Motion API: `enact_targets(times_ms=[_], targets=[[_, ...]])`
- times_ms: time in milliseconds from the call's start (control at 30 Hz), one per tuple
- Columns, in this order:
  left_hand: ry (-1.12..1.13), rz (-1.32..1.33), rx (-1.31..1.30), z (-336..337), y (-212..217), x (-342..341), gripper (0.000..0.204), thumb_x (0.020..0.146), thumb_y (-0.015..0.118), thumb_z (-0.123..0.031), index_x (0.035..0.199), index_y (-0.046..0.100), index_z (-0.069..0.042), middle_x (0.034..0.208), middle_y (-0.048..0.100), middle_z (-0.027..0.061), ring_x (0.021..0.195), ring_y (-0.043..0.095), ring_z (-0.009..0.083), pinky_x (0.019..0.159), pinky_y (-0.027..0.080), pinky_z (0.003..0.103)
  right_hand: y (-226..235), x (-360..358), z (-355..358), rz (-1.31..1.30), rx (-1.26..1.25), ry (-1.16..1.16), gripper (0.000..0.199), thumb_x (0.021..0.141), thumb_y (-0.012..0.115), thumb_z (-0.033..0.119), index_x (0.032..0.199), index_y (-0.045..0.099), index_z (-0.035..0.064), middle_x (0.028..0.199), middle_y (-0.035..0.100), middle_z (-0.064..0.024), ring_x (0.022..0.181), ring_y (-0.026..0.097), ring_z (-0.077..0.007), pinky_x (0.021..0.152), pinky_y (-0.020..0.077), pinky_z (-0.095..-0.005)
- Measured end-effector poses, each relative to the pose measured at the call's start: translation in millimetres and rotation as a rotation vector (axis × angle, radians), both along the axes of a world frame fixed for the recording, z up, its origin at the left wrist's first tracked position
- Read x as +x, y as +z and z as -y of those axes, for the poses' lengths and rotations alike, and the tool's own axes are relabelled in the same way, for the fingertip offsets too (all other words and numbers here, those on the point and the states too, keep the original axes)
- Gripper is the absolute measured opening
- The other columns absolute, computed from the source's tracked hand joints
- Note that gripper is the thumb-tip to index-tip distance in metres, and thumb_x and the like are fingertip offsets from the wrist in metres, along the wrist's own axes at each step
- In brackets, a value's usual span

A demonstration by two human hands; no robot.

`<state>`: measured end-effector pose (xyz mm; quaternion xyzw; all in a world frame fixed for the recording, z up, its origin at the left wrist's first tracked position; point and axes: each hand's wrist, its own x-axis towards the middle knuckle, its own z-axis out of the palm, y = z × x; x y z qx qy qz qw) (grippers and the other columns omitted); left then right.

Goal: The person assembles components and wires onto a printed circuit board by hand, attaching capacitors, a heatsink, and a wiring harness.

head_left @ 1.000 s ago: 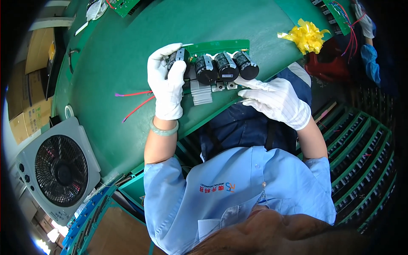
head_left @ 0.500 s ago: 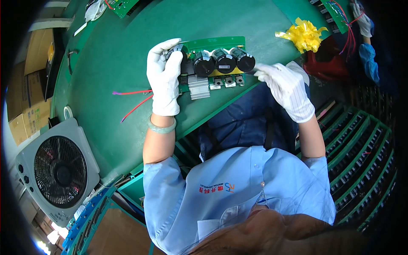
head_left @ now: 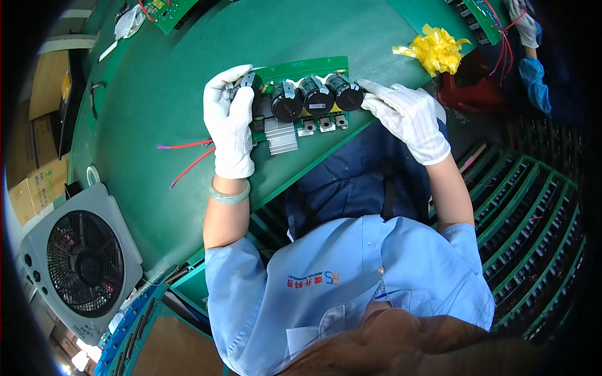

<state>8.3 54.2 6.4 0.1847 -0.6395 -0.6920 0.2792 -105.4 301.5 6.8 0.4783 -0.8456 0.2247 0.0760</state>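
A green circuit board [head_left: 301, 66] with several large black capacitors [head_left: 317, 100] lies over the green table. On its near side are a finned silver heat sink [head_left: 280, 136] and small black components [head_left: 325, 124]. My white-gloved left hand [head_left: 229, 122] is closed around the board's left end, thumb against the leftmost capacitor. Two red wires [head_left: 188, 145] stick out leftward beside that hand. My gloved right hand [head_left: 407, 119] is at the board's right end, fingers stretched out, tips close against the rightmost capacitor [head_left: 345, 94]; whether they touch is unclear.
A yellow ribbon bow [head_left: 437, 50] lies at the table's right edge. Another person's gloved hand [head_left: 525, 28] is near a wired board [head_left: 483, 19] at the far right. A grey fan [head_left: 84, 263] stands left, and green racks [head_left: 527, 232] stand right. Another board [head_left: 169, 14] is far left.
My right hand has moved left, its fingers straightening beside the rightmost capacitor. The board and my left hand sit slightly further left in view, as does the whole scene.
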Motion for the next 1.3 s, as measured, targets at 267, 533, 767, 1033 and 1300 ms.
enact_targets(times_ms=[267, 533, 767, 1033, 1300], targets=[[-0.008, 0.002, 0.013, 0.4, 0.8, 1.2, 0.029, 0.081, 0.053, 0.004, 0.109, 0.05, 0.003, 0.109, 0.058, 0.0115, 0.099, 0.054, 0.0154, 0.089, 0.043, 0.027, 3.3, -6.1, 0.4, -0.072, -0.003, 0.049, 0.027, 0.08, 0.065, 0.027, 0.099, 0.067, 0.0086, 0.061, 0.057, -0.0049, 0.054, 0.057, -0.0192, 0.048, 0.0439, -0.0303], [-0.003, -0.002, -0.039, 0.0, -0.9, 2.0, 0.029, 0.08, 0.053, 0.004, 0.109, 0.05, 0.003, 0.11, 0.058, 0.0117, 0.099, 0.054, 0.016, 0.09, 0.043, 0.028, 7.3, -14.7, 2.6, 0.017, 0.021, 0.151, 0.024, 0.079, 0.066, 0.021, 0.098, 0.067, 0.0067, 0.06, 0.055, -0.0074, 0.056, 0.057, -0.022, 0.051, 0.0458, -0.0329], [-0.019, -0.049, -0.021, -1.7, -2.6, 1.0, 0.03, 0.079, 0.056, 0.004, 0.109, 0.05, 0.003, 0.109, 0.058, 0.0112, 0.098, 0.054, 0.0153, 0.089, 0.043, 0.028, -0.5, -19.8, 2.6, 0.105, 0.009, 0.207, 0.024, 0.08, 0.067, 0.028, 0.094, 0.067, 0.009, 0.062, 0.057, -0.0062, 0.056, 0.058, -0.0223, 0.05, 0.0453, -0.0316], [0.012, -0.033, -0.001, -3.9, 3.1, 1.1, 0.03, 0.08, 0.058, 0.002, 0.11, 0.051, 0.003, 0.107, 0.058, 0.0095, 0.093, 0.054, 0.0125, 0.084, 0.044, 0.025, 8.5, -16.9, 13.9, 0.123, 0.04, 0.219, 0.023, 0.079, 0.064, 0.029, 0.083, 0.065, 0.0065, 0.067, 0.06, -0.0094, 0.061, 0.059, -0.0271, 0.054, 0.0463, -0.0349], [0.02, -0.055, 0.01, -5.8, 2.1, -2.1, 0.028, 0.079, 0.063, 0.002, 0.105, 0.053, 0.001, 0.101, 0.058, 0.0073, 0.089, 0.054, 0.0115, 0.08, 0.045, 0.024, 9.3, 6.7, 20.9, 0.046, -0.013, 0.066, 0.023, 0.073, 0.07, 0.028, 0.063, 0.06, 0.0091, 0.059, 0.057, -0.0077, 0.051, 0.056, -0.0264, 0.046, 0.0431, -0.0338]])
